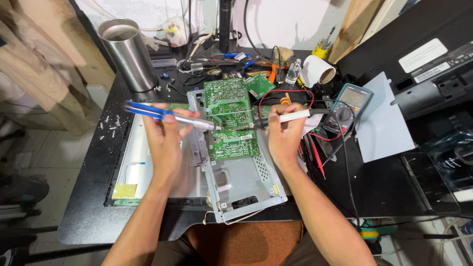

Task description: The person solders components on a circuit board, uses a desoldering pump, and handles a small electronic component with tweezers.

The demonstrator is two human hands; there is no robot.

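Green fibreglass shows where the circuit board point(229, 119) lies flat on a grey metal chassis plate point(241, 182) near the middle of the table point(93, 197), component side up. Over its centre two tools meet tip to tip: the left hand point(165, 135) is closed around a desoldering pump point(167, 116) with a blue plunger end and a silvery barrel, and the right hand point(286, 133) is wrapped around the pale handle of a soldering iron point(281, 118), its dark tip resting on or just above the board. By my judgement the board is light and stiff but fragile, best taken by its bare edges, never by its parts; the iron should be held only by its handle. Just right of the right hand sits a multimeter point(347, 106) with red and black leads point(315, 148). Toward the far left corner stands a steel cylinder point(129, 54); along the far edge lie a white tape roll point(315, 70) and tangled cables.
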